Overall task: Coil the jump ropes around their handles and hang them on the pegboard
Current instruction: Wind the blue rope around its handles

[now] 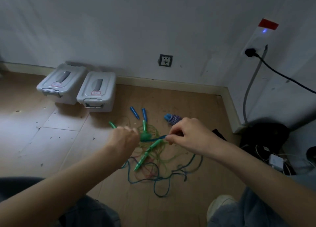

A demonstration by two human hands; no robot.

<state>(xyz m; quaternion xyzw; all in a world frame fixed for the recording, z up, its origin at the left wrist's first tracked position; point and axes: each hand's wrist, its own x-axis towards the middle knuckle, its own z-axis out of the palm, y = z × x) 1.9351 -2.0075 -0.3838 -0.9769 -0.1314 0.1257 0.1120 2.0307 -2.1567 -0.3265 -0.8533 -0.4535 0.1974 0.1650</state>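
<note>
left hand (124,138): fingers curled round a green handle (112,124); its tip sticks out past the knuckles. Blurred, so the grip is hard to read in detail.
right hand (187,134): thumb and fingers pinched on a blue cord (157,138) that runs across to the left hand.
green wad (145,136): sits between the hands on that cord; can't tell if it's wound cord or a handle end.
ropes: loose tangle (153,167) of green and blue cord on the floor (65,141) under the hands, a second green handle (147,154) in it, two blue handles (139,113) just beyond.
done bundle (172,118): one wrapped rope near the right hand, by my read.
pegboard: not in view.
step: winding, early on.
how: keep the cord taut, lay turns side by side, feed slack from the pile slowly so loops don't snag.
</note>
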